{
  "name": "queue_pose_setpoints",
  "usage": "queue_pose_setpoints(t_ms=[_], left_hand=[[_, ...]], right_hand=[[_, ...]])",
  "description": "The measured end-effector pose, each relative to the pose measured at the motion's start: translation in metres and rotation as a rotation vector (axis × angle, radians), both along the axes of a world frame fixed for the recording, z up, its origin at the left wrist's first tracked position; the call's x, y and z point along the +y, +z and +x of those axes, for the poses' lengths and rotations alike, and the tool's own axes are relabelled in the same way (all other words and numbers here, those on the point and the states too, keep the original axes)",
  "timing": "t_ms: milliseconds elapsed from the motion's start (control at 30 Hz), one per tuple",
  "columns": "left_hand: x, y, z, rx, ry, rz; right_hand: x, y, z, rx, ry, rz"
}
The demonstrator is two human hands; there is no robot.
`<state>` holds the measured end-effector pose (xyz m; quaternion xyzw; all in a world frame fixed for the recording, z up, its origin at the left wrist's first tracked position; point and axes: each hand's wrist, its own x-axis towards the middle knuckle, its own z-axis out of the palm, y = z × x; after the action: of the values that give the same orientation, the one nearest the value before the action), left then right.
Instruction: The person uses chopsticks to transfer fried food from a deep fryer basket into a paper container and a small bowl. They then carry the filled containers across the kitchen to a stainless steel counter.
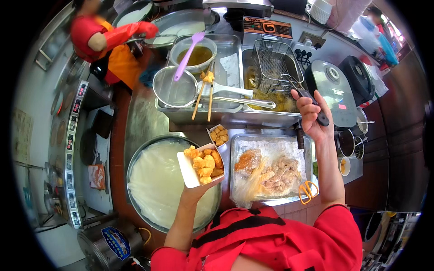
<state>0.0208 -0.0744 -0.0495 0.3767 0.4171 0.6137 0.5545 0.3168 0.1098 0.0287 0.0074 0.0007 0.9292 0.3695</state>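
Observation:
My left hand (200, 190) holds up a paper box (184, 171) heaped with golden fried pieces (205, 166), likely chicken. In my right hand (311, 115) is the black handle (321, 117) of a wire fry basket (274, 64). The basket is tilted at the deep fryer, above its yellow oil (271, 100), and I see no food in its visible part. Beyond my left hand stands a smaller paper box (219, 134) of fried pieces. Below my right hand, a metal tray (237, 144) holds flour, floured raw pieces (283, 171) and an orange-brown crumbed piece (248, 160).
Wooden chopsticks (210, 101) and a strainer (174, 86) lie across the steel pan left of the oil. A purple slotted spatula (190, 56) rests over an oil tub (173, 56). Orange-handled scissors (308, 193) lie at the tray's corner. A large covered basin (130, 169) sits left; a co-worker (101, 44) stands beyond.

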Motion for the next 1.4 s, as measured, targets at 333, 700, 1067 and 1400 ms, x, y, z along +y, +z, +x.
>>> queue_pose_setpoints(t_ms=[333,700,1067,1400], left_hand=[[-0.012,0.003,-0.017,0.074,0.042,0.057],[-0.034,-0.013,-0.035,0.044,0.143,0.035],[-0.052,-0.018,-0.054,0.273,0.179,0.081],[-0.034,-0.031,-0.052,0.351,0.123,0.118]], right_hand=[[-0.048,-0.071,-0.016,-0.301,-0.164,0.080],[0.018,-0.043,-0.184,-1.609,-0.761,2.059],[0.059,-0.061,-0.218,-1.661,-0.314,2.441],[0.062,-0.004,-0.195,-1.588,-0.791,1.600]])
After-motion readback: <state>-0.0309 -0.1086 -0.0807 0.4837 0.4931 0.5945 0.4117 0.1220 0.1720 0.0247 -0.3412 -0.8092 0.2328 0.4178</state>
